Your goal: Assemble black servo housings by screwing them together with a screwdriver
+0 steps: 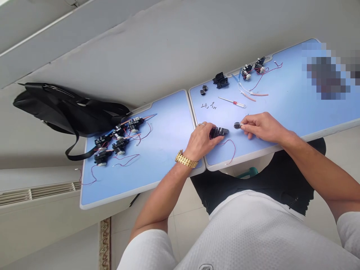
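Observation:
My left hand (pixel 201 139), with a gold watch at the wrist, grips a black part (pixel 221 132) on the blue table (pixel 174 108). A thin red wire (pixel 234 148) trails from that part toward the front edge. To its right, my right hand (pixel 260 126) pinches a small round black piece (pixel 237 125) with a light rim between thumb and fingers. The black part and the round piece are apart. Beyond my hands lie small screws (pixel 208 106) and a screwdriver (pixel 233 102) with a clear and red handle.
Two round pieces (pixel 203 89), black housings (pixel 221 80), blue and pink cable ties (pixel 247 92) and two wired assemblies (pixel 246 72) lie at the back. Several more assemblies (pixel 119 145) are on the left table beside a black bag (pixel 70 108). A seam divides the tables.

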Tool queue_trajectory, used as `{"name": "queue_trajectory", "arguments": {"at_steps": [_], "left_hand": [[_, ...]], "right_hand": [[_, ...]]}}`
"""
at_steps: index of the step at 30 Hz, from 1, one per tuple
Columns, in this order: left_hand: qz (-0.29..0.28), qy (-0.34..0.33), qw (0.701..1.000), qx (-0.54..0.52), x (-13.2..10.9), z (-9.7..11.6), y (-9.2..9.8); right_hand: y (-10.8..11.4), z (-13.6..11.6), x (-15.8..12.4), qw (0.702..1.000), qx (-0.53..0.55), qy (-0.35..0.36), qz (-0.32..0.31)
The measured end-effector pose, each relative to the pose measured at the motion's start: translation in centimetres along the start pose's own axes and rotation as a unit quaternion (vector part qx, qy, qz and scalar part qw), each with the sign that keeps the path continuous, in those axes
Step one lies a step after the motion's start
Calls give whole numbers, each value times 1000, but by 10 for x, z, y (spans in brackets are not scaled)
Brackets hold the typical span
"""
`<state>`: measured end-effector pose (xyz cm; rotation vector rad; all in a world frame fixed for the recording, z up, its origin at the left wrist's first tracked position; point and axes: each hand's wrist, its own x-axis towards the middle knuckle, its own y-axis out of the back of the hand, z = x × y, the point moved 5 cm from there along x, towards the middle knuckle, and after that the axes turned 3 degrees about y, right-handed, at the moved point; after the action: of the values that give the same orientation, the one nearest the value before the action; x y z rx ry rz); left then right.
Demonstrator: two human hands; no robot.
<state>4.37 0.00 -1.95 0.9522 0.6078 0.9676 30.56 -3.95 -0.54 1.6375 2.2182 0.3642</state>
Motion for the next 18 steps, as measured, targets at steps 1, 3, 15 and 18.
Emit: {"name": "queue_trajectory", "arguments": {"at_steps": [1,3,15,18], "left_hand": [[-4,2,1000,-2,1,0,0],[-5,1,1000,-5,3,0,-1],[76,-57,991,-98,1,-4,-6],[89,-68,982,-152,4,-6,-4]], "right_hand": [[0,0,0,1000,5,3,4],[0,0,1,1000,15,10,10],[-7,1,12,980,196,-21,-16],[-9,-1,16,960,269,-39,-64]]}}
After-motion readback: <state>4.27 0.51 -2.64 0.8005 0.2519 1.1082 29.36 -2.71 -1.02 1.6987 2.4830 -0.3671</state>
